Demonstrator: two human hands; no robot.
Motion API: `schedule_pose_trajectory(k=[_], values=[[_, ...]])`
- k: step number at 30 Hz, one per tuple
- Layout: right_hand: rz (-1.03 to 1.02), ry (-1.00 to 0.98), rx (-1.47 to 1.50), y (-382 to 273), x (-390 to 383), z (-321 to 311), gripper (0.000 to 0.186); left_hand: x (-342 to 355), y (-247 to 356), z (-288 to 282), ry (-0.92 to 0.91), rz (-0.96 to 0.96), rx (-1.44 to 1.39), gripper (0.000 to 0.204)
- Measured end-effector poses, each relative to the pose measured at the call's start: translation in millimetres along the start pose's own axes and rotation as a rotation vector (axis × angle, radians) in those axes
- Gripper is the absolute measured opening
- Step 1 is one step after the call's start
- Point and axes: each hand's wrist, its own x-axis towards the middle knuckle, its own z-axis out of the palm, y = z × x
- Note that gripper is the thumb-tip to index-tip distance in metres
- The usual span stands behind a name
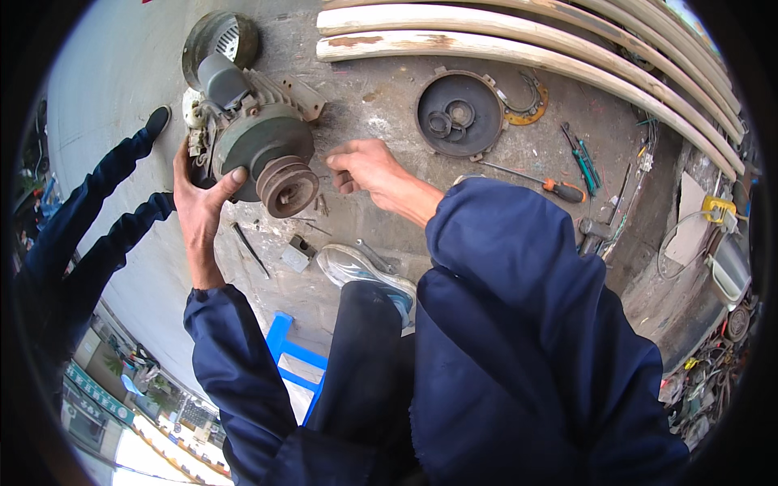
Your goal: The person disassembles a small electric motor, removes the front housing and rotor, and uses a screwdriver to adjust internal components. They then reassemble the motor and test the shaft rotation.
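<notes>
An electric motor [256,134] with a green-grey end cover and cooling fins rests on the concrete floor, its rusty grooved pulley [287,186] facing me. My left hand [203,185] is wrapped round the near left side of the motor, thumb on the end cover. Just right of the motor, apart from it, hovers my right hand [366,168] with its fingers curled together; whether something small is pinched in them is hidden. Below the pulley a few bolts [322,204] lie on the floor.
A round dark cover [460,113] holding rings lies beyond my right hand. To its right are a screwdriver [562,190], green-handled pliers [585,166] and a hammer [596,231]. Pale wooden poles [486,49] stretch across the back. A blue stool [296,354] and another person's legs [121,170] are leftward.
</notes>
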Motion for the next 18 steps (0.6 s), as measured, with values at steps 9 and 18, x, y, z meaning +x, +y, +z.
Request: schedule_pose_trajectory(k=[9, 18], values=[[-0.047, 0.088, 0.115, 1.5, 10.0, 23.0, 0.013, 3.0, 2.8, -2.3, -0.031, -0.013, -0.012, 0.123], [0.054, 0.188, 0.318, 1.9, 15.8, 42.5, 0.010, 6.0, 2.6, -4.9, -0.030, -0.025, -0.025, 0.124]])
